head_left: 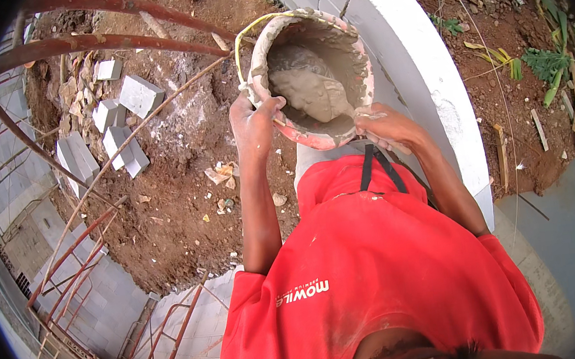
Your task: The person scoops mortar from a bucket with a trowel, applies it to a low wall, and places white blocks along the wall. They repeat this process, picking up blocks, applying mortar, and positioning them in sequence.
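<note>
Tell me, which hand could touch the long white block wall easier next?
Right hand, probably: on the round, mortar-smeared red bucket, it grips the side nearer the wall; the left hand grips opposite.

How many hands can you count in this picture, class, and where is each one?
2. The left hand grips the left side of the bucket's rim; the right hand holds its lower right edge. No other hands show.

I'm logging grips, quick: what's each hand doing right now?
Left hand: closed, holding the bucket at the left of its rim.
Right hand: closed, holding the same bucket at its near right rim.
</note>
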A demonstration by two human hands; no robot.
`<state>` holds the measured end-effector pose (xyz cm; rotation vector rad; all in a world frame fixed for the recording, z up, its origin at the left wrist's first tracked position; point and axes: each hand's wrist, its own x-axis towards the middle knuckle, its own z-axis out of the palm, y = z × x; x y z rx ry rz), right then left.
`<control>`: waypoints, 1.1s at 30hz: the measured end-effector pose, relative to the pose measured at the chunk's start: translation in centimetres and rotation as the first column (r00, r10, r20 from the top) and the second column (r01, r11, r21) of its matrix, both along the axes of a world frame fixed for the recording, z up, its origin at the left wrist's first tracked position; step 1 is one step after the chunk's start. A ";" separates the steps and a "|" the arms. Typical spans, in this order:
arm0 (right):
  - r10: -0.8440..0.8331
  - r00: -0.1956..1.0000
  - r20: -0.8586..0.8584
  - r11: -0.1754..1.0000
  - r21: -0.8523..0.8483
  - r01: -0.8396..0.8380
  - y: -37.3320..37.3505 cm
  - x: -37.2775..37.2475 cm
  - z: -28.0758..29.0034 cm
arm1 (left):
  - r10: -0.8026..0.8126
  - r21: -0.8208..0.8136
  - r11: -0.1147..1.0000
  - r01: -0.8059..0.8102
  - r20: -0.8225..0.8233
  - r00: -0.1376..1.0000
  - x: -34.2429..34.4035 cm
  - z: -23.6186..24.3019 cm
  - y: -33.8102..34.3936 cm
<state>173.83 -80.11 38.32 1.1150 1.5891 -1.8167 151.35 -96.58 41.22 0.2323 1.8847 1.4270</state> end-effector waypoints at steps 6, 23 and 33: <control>-0.162 0.982 -0.098 0.986 -0.065 0.156 2.3 -2.3 -0.5 | -0.011 0.039 0.999 0.011 -0.008 1.000 -4.5 0.1 3.4; -0.493 0.842 -0.219 0.816 -0.453 0.359 13.1 -16.1 7.1 | 0.091 0.104 0.990 -0.095 0.039 0.995 -14.2 -0.6 7.9; -0.082 0.982 -0.169 0.697 0.695 0.178 24.9 -34.7 9.8 | -0.041 -0.199 0.980 -0.009 -0.247 0.968 -12.9 -2.9 7.4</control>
